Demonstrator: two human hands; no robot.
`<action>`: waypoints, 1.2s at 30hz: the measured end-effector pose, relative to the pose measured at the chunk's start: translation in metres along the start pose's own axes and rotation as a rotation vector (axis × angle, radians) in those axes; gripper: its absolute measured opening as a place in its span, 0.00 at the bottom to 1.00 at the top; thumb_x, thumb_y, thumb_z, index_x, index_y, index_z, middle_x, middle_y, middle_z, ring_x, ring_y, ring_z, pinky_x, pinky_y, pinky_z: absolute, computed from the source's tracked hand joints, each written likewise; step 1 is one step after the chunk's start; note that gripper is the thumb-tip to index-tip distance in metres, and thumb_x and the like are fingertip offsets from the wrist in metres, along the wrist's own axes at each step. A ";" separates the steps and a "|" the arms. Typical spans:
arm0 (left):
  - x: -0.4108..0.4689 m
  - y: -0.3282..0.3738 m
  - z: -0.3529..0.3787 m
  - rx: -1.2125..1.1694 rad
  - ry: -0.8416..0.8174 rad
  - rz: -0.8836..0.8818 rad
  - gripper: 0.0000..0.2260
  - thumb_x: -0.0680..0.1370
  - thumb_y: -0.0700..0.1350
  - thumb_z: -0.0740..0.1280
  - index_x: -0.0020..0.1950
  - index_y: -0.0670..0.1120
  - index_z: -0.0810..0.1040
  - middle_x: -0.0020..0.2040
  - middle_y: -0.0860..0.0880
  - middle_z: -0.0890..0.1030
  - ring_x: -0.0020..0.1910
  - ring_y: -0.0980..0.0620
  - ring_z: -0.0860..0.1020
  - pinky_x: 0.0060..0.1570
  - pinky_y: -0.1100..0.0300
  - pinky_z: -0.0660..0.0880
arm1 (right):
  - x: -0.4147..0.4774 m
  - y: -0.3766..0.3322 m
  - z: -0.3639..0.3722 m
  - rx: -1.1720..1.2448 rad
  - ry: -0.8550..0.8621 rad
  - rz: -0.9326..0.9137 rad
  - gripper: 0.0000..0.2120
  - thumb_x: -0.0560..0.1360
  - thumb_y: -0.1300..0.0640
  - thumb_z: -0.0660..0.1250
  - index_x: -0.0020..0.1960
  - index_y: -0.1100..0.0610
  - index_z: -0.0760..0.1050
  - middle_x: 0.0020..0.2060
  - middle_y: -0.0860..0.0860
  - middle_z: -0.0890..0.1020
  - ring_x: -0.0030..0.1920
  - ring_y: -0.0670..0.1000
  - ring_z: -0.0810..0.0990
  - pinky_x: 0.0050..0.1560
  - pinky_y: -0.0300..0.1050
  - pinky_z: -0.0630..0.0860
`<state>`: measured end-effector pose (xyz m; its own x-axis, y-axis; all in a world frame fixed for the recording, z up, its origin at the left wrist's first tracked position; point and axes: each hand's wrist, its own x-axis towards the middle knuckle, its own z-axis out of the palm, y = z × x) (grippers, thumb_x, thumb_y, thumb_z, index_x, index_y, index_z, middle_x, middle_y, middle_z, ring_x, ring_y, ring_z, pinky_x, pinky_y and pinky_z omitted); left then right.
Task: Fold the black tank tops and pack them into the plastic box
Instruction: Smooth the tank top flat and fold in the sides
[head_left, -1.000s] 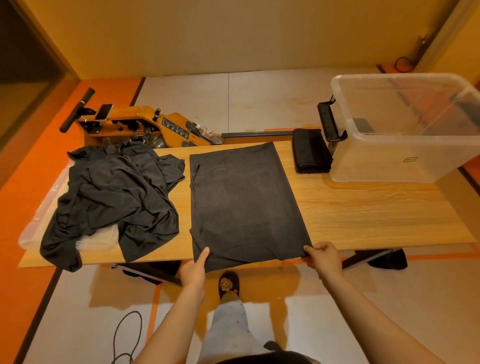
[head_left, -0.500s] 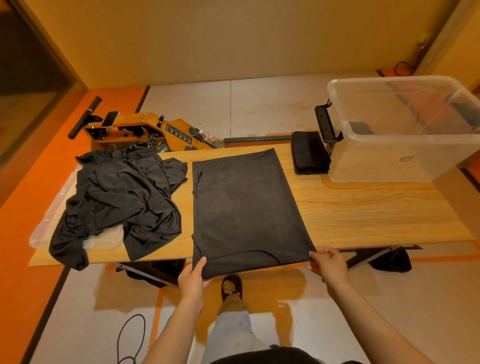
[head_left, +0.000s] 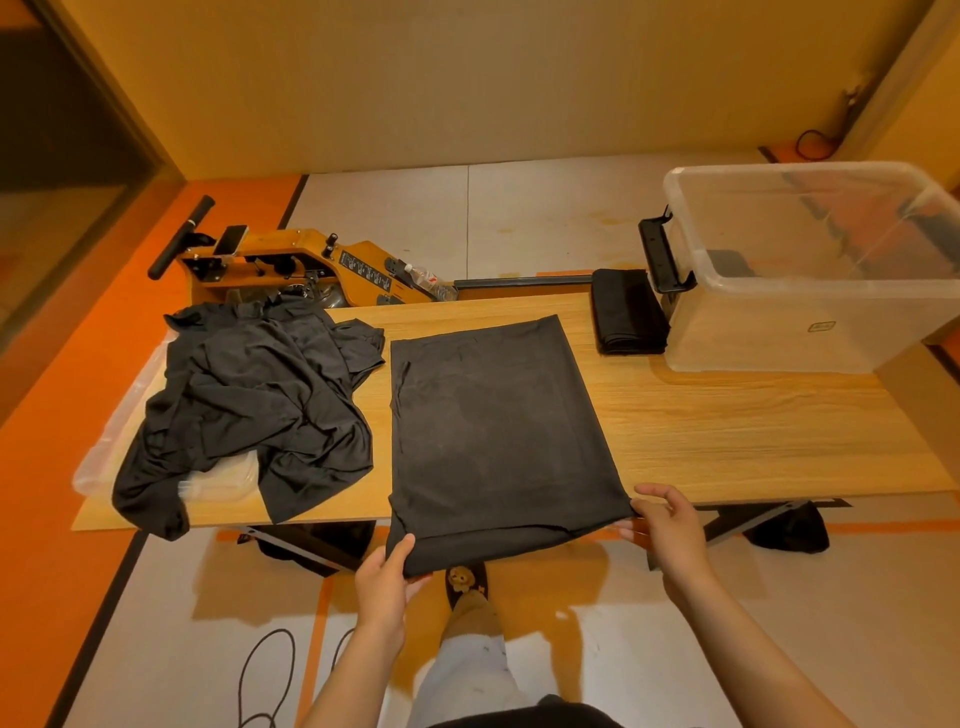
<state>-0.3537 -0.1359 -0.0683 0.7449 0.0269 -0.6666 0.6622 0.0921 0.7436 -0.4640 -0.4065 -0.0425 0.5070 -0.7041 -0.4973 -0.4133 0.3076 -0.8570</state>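
Fingers (head_left: 401, 548) on the left hand (head_left: 387, 582) are pinching the near left corner of the tank top (head_left: 493, 431), thumb on top, and the right hand (head_left: 670, 530) has the near right corner nipped the same way! That garment lies flat down the middle of the bench (head_left: 727, 431), with its near edge off the front and held up by both hands. My read: a fold away from the body is coming, near edge carried up to the far one.

Now the risks. The cloth looks thin and limp, so if one hand travels ahead of the other the fold goes skewed, and a slack middle would sag and crease. Pull too hard towards the body and the whole piece slides off the bench. Just beside it on the left sits the unfolded pile (head_left: 254, 395), close enough for a stray edge to get dragged in.

Far right, a folded stack (head_left: 628, 312) rests against the plastic box (head_left: 779, 343). Whether anything is packed inside, I cannot tell.
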 end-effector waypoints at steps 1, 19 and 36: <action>0.002 0.003 0.001 0.007 -0.003 0.001 0.14 0.80 0.40 0.64 0.65 0.38 0.74 0.59 0.38 0.79 0.58 0.41 0.78 0.50 0.51 0.77 | 0.002 -0.003 0.002 -0.005 0.000 -0.013 0.07 0.80 0.62 0.61 0.57 0.58 0.73 0.32 0.57 0.83 0.34 0.51 0.84 0.41 0.41 0.81; 0.150 0.181 0.108 -0.412 -0.040 -0.098 0.10 0.81 0.43 0.65 0.61 0.41 0.74 0.63 0.39 0.77 0.54 0.44 0.80 0.50 0.53 0.79 | 0.172 -0.163 0.149 0.369 -0.011 0.108 0.12 0.80 0.61 0.61 0.63 0.62 0.71 0.49 0.58 0.80 0.48 0.53 0.82 0.52 0.46 0.80; 0.196 0.077 0.090 1.449 -0.172 0.911 0.28 0.82 0.62 0.45 0.78 0.49 0.56 0.77 0.46 0.59 0.77 0.46 0.53 0.74 0.51 0.45 | 0.177 -0.050 0.165 -1.195 -0.025 -0.452 0.26 0.83 0.46 0.50 0.78 0.50 0.51 0.78 0.50 0.52 0.78 0.52 0.43 0.77 0.52 0.46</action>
<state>-0.1492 -0.2135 -0.1366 0.8289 -0.5512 -0.0958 -0.4903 -0.7981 0.3504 -0.2287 -0.4406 -0.1098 0.7882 -0.5791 -0.2080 -0.6149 -0.7286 -0.3018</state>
